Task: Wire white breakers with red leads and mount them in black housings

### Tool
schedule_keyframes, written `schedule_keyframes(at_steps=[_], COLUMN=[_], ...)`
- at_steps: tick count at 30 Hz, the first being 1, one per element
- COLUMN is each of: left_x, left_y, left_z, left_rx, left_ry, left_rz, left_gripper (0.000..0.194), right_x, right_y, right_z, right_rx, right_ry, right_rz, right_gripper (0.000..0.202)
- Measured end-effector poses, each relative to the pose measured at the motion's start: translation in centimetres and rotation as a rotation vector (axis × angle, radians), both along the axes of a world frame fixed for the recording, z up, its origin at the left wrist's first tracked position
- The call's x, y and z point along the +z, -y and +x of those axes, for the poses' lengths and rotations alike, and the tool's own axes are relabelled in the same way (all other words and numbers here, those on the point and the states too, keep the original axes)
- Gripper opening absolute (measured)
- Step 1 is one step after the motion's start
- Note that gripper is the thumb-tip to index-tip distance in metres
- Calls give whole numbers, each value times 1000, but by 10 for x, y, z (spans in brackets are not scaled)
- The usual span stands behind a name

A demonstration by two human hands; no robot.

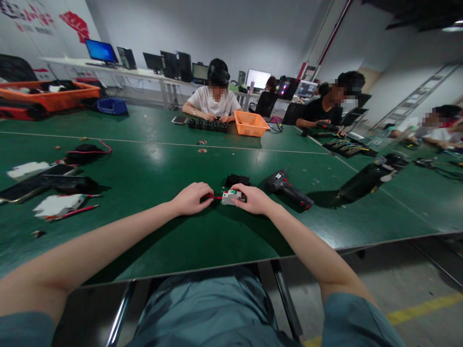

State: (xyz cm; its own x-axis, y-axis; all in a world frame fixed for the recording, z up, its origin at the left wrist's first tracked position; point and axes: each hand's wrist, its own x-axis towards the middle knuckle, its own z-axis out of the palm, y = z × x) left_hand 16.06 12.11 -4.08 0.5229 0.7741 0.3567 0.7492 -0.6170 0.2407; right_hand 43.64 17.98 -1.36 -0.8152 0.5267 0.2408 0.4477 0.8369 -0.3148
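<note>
White switch (227, 197) between two hands, red wire (216, 197) at its left end

The switch is at the near side of the green bench (155, 168), with a black block (237, 180) just beyond it and a drill (289, 190) to its right. The right hand (255, 200) pinches the switch by its right end; the left hand (195, 198) has its fingers drawn narrow, seemingly around the wire.

For good work here, the right fingers should hold the switch square and steady while the left guide the wire straight, gripping close to the switch so it doesn't buckle.

Whether the wire's tip sits inside the switch or only meets it can't be told. The right fingers cover the switch's far right part, and whether its underside touches the bench is unclear.
</note>
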Motion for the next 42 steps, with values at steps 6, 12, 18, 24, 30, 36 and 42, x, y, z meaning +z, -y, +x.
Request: schedule_keyframes(at_steps=[6,12,18,24,30,36,42], left_x=[0,-2,-3,-3,-2,-2,-3], left_y=[-1,0,0,1,2,2,1], left_z=[0,-1,-1,-1,-1,-1,-1], left_rx=[-27,-26,-22,43,55,40,43], left_ry=[7,40,46,43,25,6,9], left_rz=[-18,-27,-28,-42,-52,-62,-65], left_gripper=[20,18,16,20,22,23,24], right_x=[-1,-1,-5,-5,-6,-6,-4], right_y=[-1,-5,-3,-3,-4,-4,-4], right_z=[1,5,2,2,2,3,4], right_rx=[4,-1,12,4,-2,2,0], right_ry=[11,-7,-52,-41,-43,-36,-28], right_rz=[13,-1,-4,-2,3,16,22], right_gripper=[24,22,24,25,25,26,25])
